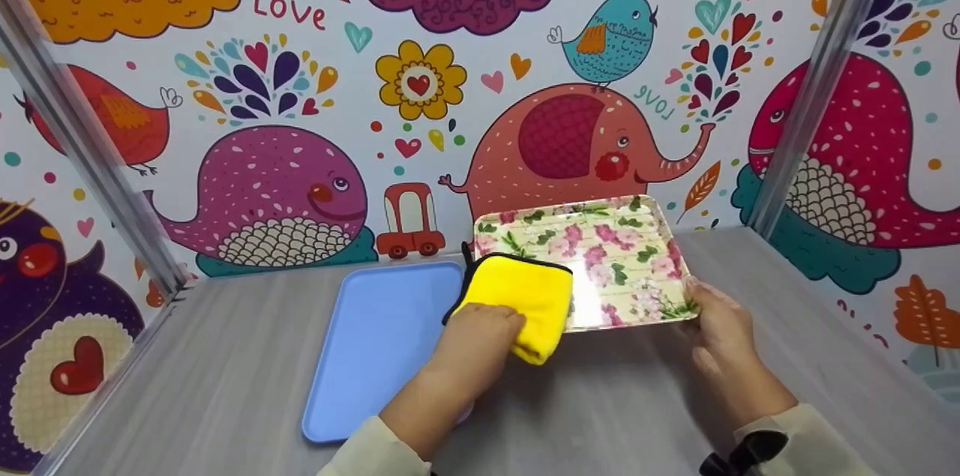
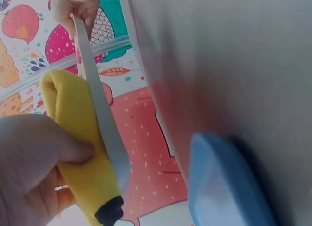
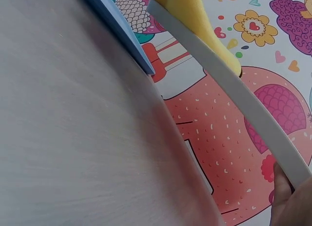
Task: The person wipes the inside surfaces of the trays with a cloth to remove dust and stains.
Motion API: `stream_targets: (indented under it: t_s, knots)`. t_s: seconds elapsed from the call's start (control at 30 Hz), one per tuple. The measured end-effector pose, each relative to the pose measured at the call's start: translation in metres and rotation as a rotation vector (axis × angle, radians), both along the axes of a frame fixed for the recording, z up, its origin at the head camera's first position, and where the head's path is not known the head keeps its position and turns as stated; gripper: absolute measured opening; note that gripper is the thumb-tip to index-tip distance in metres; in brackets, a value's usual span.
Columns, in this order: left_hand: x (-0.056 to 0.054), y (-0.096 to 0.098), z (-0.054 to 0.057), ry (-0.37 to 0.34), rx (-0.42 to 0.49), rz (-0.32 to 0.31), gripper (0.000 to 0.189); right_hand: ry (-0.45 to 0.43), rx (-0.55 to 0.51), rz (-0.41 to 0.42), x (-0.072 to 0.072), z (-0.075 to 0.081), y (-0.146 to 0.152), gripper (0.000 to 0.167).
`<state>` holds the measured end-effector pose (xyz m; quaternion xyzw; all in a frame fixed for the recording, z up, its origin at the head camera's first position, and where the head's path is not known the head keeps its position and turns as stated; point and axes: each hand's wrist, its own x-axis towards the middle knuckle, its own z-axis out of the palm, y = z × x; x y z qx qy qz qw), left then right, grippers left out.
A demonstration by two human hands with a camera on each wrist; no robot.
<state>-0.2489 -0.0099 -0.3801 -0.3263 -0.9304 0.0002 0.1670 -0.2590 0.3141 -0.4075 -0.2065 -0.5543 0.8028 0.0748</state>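
Observation:
My right hand (image 1: 724, 329) grips the right edge of a floral tray (image 1: 611, 251), which is lifted off the table and tilted so its patterned face shows in the head view. In my left hand (image 1: 480, 344) is a folded yellow cloth (image 1: 525, 299) with black edging, lying against the tray's left part. The left wrist view shows my thumb (image 2: 78, 150) on the folded cloth, alongside the tray's pale edge (image 2: 105, 113). From the right wrist, the tray's pale rim (image 3: 243, 101) runs up to the cloth (image 3: 204, 30). The cloth hides the tray's lower left corner.
A blue tray (image 1: 382, 341) lies on the grey table (image 1: 240, 363), left of the floral one, partly behind my left forearm. Printed wall panels (image 1: 420, 153) stand at the back and both sides, with metal posts (image 1: 825, 85) at the corners.

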Motion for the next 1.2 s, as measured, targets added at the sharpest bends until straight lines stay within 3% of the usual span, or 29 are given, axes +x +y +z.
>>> stream_targets:
  t_s: [0.37,0.67,0.93,1.2]
  knots:
    - [-0.012,-0.012,-0.007,0.024,-0.029,0.02,0.032,-0.014,-0.029,0.011,0.002,-0.001,0.0,0.055]
    - [-0.026,-0.009,-0.001,0.053,-0.096,0.051,0.031,-0.017,-0.034,0.024,0.002,-0.002,0.002,0.045]
    - [-0.036,-0.008,0.006,-0.019,-0.074,0.083,0.037,0.027,0.004,0.015,0.003,-0.002,-0.001,0.035]
    - [-0.045,-0.004,0.011,-0.094,-0.038,0.111,0.035,0.023,0.03,0.006,0.003,-0.002,-0.003,0.045]
